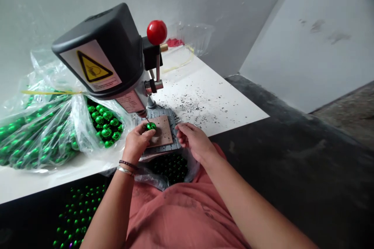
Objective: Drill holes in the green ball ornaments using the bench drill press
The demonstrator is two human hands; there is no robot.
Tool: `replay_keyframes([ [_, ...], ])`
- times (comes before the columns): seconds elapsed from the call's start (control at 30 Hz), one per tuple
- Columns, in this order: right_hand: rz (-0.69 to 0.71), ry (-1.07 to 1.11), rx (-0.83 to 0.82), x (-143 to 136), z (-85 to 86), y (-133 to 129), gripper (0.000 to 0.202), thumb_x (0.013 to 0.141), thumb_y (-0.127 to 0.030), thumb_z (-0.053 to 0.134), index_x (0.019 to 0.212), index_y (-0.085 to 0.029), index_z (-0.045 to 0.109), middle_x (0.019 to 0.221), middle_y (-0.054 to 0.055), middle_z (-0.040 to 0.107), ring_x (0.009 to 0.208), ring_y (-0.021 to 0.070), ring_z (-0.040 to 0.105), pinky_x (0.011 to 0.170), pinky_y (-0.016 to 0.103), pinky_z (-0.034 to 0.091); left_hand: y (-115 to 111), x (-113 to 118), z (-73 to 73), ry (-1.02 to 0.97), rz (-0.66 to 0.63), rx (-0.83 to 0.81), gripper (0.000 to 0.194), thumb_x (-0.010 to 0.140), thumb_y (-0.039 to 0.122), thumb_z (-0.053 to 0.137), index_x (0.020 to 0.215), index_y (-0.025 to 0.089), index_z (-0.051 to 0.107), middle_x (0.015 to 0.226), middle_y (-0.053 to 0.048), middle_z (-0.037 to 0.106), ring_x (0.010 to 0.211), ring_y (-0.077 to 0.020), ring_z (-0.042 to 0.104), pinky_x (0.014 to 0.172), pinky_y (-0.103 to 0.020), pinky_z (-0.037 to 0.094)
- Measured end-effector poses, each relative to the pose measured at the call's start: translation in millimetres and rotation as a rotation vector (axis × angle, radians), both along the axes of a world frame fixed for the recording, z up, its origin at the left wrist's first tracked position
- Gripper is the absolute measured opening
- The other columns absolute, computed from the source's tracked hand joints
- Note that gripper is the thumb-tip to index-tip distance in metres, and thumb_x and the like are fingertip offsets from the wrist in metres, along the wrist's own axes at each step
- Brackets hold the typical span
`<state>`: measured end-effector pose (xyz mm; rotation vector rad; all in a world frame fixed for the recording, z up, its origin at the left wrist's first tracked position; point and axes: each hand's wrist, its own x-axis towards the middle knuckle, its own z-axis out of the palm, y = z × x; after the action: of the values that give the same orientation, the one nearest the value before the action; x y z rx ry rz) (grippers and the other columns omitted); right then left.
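Note:
Under the bit of a black drill press point(102, 46), my left hand point(138, 140) pinches a shiny green ball point(151, 126) between thumb and fingers. The ball is over a tan board point(165, 130) on the grey press base point(174, 116). The thin bit meets the top of the ball. To the right of the base, my right hand point(193, 138) has its fingers curled together; whether something small is inside them is hidden.
An open plastic bag of green balls point(106, 124) lies left of the press. Dark shavings cover the white table point(233, 109). More balls point(169, 167) sit in a bag below the base. A clear container point(198, 37) stands behind.

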<state>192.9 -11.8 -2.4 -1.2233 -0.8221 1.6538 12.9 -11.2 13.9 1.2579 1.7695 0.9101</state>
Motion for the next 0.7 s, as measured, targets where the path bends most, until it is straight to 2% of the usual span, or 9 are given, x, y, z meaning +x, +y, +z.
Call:
replay_keyframes([
  [0.1, 0.028, -0.088, 0.041, 2, -5.1, 0, 0.030, 0.072, -0.044, 0.045, 0.081, -0.016, 0.051, 0.058, -0.004, 0.047, 0.044, 0.0044, 0.041, 0.040, 0.019, 0.028, 1, 1, -0.7, 0.081, -0.021, 0.010, 0.042, 0.066, 0.039, 0.062, 0.104, 0.021, 0.064, 0.081, 0.001, 0.067, 0.049, -0.0067, 0.046, 0.047, -0.018, 0.039],
  [0.2, 0.059, -0.262, 0.141, 2, -3.7, 0, 0.030, 0.077, -0.042, 0.041, 0.083, -0.016, 0.054, 0.060, -0.002, 0.051, 0.049, 0.0072, 0.044, 0.046, 0.022, 0.034, 0, 4, 1.8, 0.180, -0.049, 0.045, 0.037, 0.067, 0.037, 0.060, 0.101, 0.022, 0.065, 0.081, 0.002, 0.068, 0.055, -0.0085, 0.050, 0.052, -0.019, 0.039],
  [0.3, 0.096, -0.480, 0.345, -4, 3.5, 7, 0.028, 0.079, -0.039, 0.044, 0.086, -0.018, 0.061, 0.079, 0.004, 0.062, 0.076, 0.0141, 0.055, 0.074, 0.032, 0.043, -3, 8, 6.2, 0.309, -0.058, 0.037, 0.034, 0.065, 0.033, 0.061, 0.097, 0.021, 0.066, 0.079, 0.001, 0.068, 0.064, -0.0121, 0.055, 0.058, -0.020, 0.040],
  [0.37, 0.158, -0.591, 0.503, -11, 8.1, 16, 0.026, 0.079, -0.035, 0.047, 0.095, -0.021, 0.063, 0.100, 0.006, 0.063, 0.100, 0.0184, 0.052, 0.094, 0.037, 0.035, -4, 9, 8.6, 0.383, -0.058, 0.025, 0.032, 0.065, 0.032, 0.061, 0.095, 0.021, 0.066, 0.076, 0.001, 0.067, 0.066, -0.0137, 0.056, 0.060, -0.022, 0.040],
  [0.4, 0.204, -0.630, 0.569, -15, 9.5, 22, 0.028, 0.079, -0.033, 0.048, 0.100, -0.022, 0.063, 0.108, 0.006, 0.062, 0.106, 0.0193, 0.050, 0.099, 0.038, 0.031, -5, 10, 9.3, 0.400, -0.057, 0.025, 0.031, 0.065, 0.031, 0.061, 0.094, 0.021, 0.066, 0.076, 0.001, 0.067, 0.066, -0.0144, 0.056, 0.061, -0.023, 0.040],
  [0.57, 0.419, -0.732, 0.759, -32, 6.4, 39, 0.030, 0.078, -0.027, 0.053, 0.107, -0.027, 0.061, 0.116, 0.001, 0.062, 0.111, 0.0169, 0.051, 0.099, 0.036, 0.032, -5, 7, 9.4, 0.357, -0.071, 0.049, 0.029, 0.065, 0.030, 0.062, 0.092, 0.023, 0.067, 0.078, 0.000, 0.068, 0.073, -0.0177, 0.059, 0.072, -0.026, 0.042],
  [0.7, 0.406, -0.803, 0.755, -35, 3.0, 37, 0.028, 0.079, -0.031, 0.052, 0.104, -0.027, 0.063, 0.111, 0.001, 0.064, 0.109, 0.0172, 0.054, 0.098, 0.037, 0.034, -5, 1, 10.2, 0.318, -0.115, 0.057, 0.033, 0.066, 0.031, 0.062, 0.097, 0.022, 0.067, 0.086, -0.002, 0.070, 0.076, -0.0181, 0.060, 0.075, -0.027, 0.043],
])
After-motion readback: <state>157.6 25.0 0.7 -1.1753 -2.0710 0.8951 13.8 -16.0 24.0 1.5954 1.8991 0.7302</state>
